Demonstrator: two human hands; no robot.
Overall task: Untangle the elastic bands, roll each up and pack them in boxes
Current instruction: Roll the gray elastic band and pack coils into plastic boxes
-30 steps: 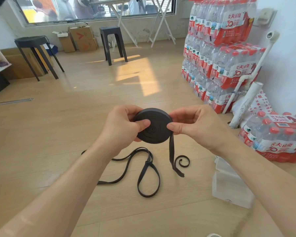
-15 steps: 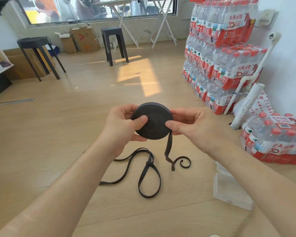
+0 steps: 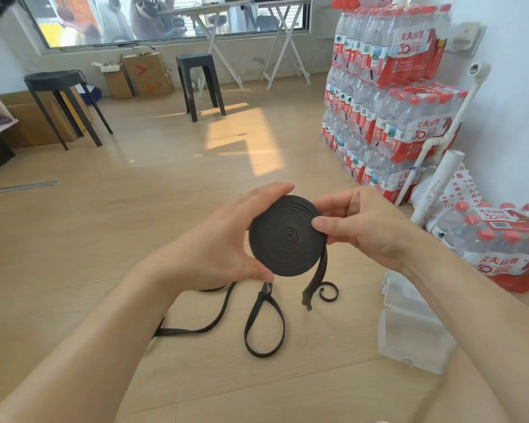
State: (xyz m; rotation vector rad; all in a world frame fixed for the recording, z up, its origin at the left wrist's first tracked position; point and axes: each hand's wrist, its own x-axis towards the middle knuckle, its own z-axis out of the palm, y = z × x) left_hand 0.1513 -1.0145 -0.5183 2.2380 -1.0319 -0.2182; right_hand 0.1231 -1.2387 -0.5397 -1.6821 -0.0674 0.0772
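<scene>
Elastic band roll [image 3: 287, 236] | left hand [image 3: 223, 242] curled round edge | right hand [image 3: 367, 230] pinches rim

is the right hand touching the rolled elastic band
Touching. Head view shows the right hand pinching the rolled elastic band at its rim, thumb on its face.

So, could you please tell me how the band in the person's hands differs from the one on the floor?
The rolled band is wound into a tight flat disc; the loose band sprawls in open loops. The rolled band is held up between the left hand and right hand; the loose band lies on the floor, untouched. Both are dark, flat, narrow strips.
</scene>
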